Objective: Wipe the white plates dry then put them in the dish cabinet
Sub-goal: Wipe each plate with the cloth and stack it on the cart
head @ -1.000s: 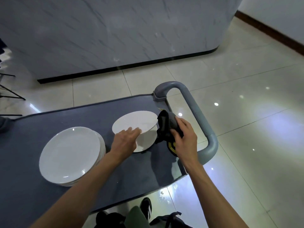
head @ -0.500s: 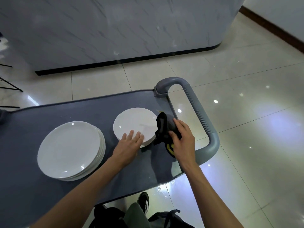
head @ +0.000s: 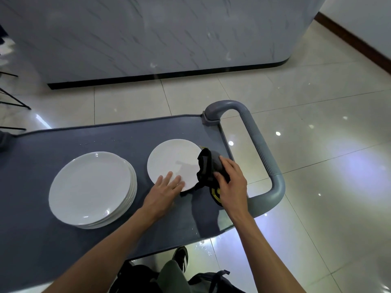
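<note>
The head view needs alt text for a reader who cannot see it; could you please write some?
A person's left hand rests flat on a single round white plate while the right hand grips a dark cloth with yellow markings at its edge. Both sit on a grey-blue cart top, beside a stack of white plates.

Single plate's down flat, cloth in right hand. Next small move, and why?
Probably sweep the dark cloth leftward across the single white plate: the right hand grips it at the plate's right edge, and the left hand lies flat on the near rim.
</note>
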`<move>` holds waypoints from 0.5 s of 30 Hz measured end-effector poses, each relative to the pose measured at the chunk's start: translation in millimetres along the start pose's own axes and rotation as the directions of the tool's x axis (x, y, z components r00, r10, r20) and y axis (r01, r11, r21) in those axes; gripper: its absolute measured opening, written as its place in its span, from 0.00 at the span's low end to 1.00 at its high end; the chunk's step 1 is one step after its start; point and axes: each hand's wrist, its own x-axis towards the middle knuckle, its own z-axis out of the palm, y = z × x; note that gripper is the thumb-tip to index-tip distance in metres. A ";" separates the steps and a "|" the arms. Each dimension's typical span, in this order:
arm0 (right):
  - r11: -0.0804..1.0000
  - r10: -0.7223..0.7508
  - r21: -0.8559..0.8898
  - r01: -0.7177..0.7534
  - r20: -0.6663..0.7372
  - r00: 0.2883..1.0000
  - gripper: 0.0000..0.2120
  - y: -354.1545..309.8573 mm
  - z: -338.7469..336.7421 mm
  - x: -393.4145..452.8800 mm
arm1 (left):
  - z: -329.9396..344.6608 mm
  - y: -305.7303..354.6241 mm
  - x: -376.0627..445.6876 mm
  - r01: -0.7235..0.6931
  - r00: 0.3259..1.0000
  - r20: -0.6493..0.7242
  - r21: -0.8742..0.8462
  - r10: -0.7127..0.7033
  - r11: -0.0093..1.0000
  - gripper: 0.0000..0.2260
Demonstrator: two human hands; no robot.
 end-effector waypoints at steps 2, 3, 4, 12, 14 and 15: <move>1.000 -0.005 0.001 0.005 0.009 1.000 0.22 -1.4 1.7 -1.3 | -1.6 -0.2 -0.9 0.012 1.000 -0.001 -0.023 -0.013 1.000 0.27; 1.000 -0.007 -0.001 0.007 0.013 1.000 0.22 -2.3 2.6 -1.8 | -4.0 -0.2 -1.8 0.005 1.000 -0.030 -0.051 -0.006 0.999 0.27; 1.000 -0.010 -0.004 0.010 0.015 1.000 0.22 -3.2 3.7 -2.2 | -6.9 0.0 -2.0 -0.010 0.997 -0.073 -0.068 0.005 0.998 0.26; 0.998 -0.056 -0.031 0.058 0.055 0.997 0.22 -19.0 16.1 6.3 | -24.3 -10.1 -13.6 -0.030 0.962 -0.271 -0.174 -0.018 0.984 0.09; 0.997 -0.067 -0.022 0.069 0.079 0.995 0.22 -26.9 22.0 10.2 | -31.1 -13.5 -19.6 -0.019 0.952 -0.305 -0.172 -0.035 0.985 0.08; 0.997 -0.075 -0.017 0.077 0.087 0.993 0.22 -31.0 25.6 11.7 | -35.2 -16.2 -22.8 -0.007 0.944 -0.326 -0.180 -0.053 0.984 0.08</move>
